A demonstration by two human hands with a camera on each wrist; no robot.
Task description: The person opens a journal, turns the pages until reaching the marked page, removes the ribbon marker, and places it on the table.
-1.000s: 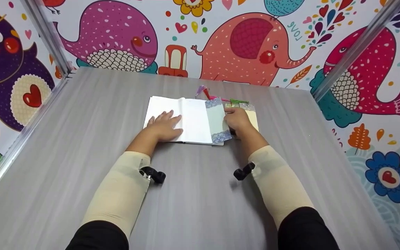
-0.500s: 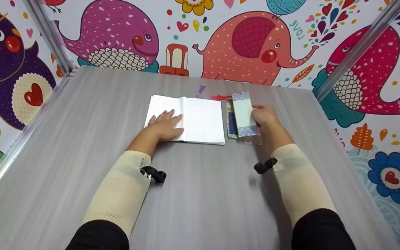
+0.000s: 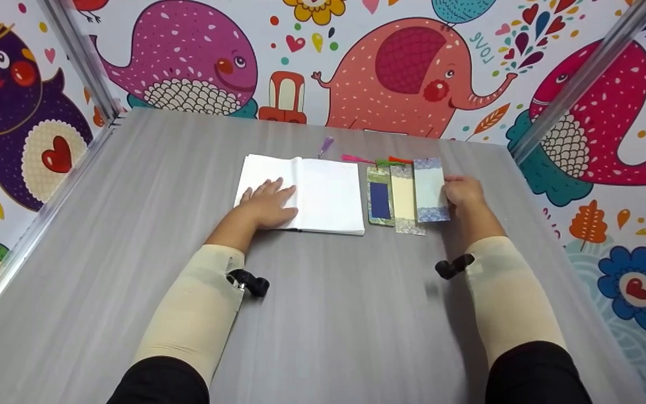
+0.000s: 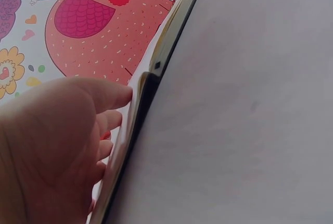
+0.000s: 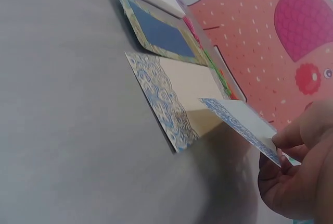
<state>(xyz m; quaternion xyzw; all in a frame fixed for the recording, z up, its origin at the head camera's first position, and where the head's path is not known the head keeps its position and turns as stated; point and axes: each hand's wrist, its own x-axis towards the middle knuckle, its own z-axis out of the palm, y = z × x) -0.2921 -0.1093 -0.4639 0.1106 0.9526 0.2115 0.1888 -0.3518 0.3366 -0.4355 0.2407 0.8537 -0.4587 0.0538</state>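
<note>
An open book with blank white pages lies on the table. My left hand rests spread on its left page. To the book's right, my right hand pinches a pale blue-green bookmark by its right edge, thumb against the fingers. Blue patterned bands cross both ends of this bookmark. In the right wrist view the held bookmark tilts above the table and casts a shadow. A cream bookmark lies just left of it, beside a green bookmark with a dark blue panel.
Behind the bookmarks are a pink tassel, a green tassel and an orange-red tassel. A purple tassel sticks out past the book's far edge. Printed cartoon walls enclose the grey table.
My right hand has carried the pale blue-green bookmark rightward, off the book's right page and past the other bookmarks, uncovering the green and cream ones. My left hand has stayed on the page.
</note>
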